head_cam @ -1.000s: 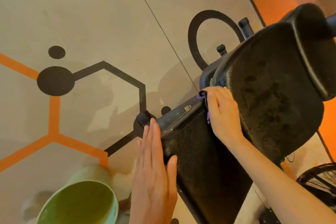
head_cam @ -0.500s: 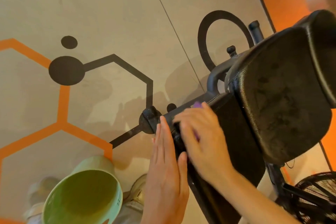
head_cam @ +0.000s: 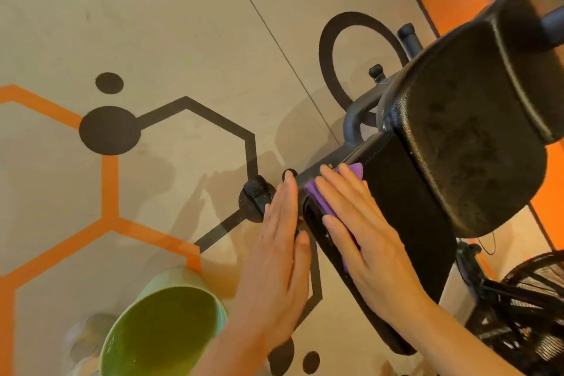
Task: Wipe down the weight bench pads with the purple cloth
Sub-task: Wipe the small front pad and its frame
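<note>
Cloth slides down the lower pad

Right hand (head_cam: 363, 241), fingers flat, now presses the purple cloth (head_cam: 323, 192) mid-frame on the lower pad (head_cam: 406, 223); left hand (head_cam: 274, 256) stays flat alongside. Green bucket (head_cam: 161, 333) lower left, contents unclear.

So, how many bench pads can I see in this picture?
2. The narrow pad lies under the right hand and the purple cloth. The wide pad is behind it, upper right. Others may be hidden.

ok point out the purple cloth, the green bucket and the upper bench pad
purple cloth (head_cam: 317, 197), head view, on the fold showing between the fingers
green bucket (head_cam: 171, 327), head view, on the inner wall
upper bench pad (head_cam: 464, 143), head view, on the middle of its textured face
</note>
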